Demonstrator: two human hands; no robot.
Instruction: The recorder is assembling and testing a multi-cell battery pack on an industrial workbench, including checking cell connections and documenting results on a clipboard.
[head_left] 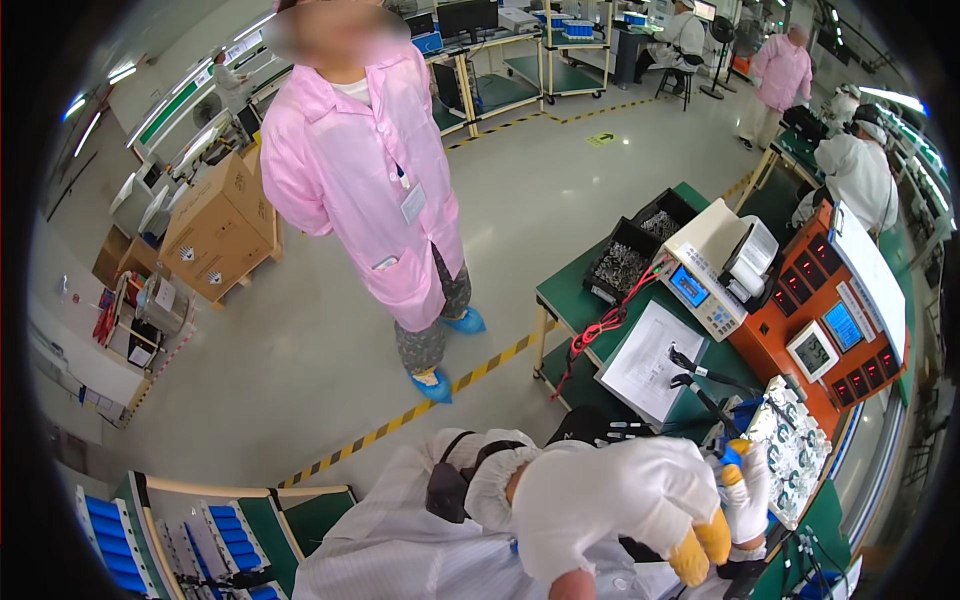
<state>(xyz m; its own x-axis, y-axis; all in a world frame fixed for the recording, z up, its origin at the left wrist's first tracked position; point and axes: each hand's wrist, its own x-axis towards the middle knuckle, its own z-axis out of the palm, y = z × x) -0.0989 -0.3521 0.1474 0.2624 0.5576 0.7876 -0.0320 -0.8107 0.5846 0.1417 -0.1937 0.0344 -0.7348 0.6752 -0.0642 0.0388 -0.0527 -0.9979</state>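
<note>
My left hand (620, 505), in a white glove with yellow fingertips, hangs large in the foreground at lower centre. Its fingers bend downward, the bare-looking thumb stands apart, and nothing shows between them. Further right, my right hand (748, 490), gloved the same way, is closed at the near-left edge of a white battery module (788, 450). Between its fingers a small blue part (729, 455) shows, too small to name exactly. Round cell ends and metal tabs dot the module's face. Black cables (715, 375) lie beside it.
An orange instrument panel (800, 290) and a beige tester (705, 275) stand behind the module on a green bench (570, 290). Black bins (620, 265) hold metal parts; a paper sheet (655, 360) lies nearby. A person in pink (370, 180) stands across. Blue-celled modules (235, 540) sit lower left.
</note>
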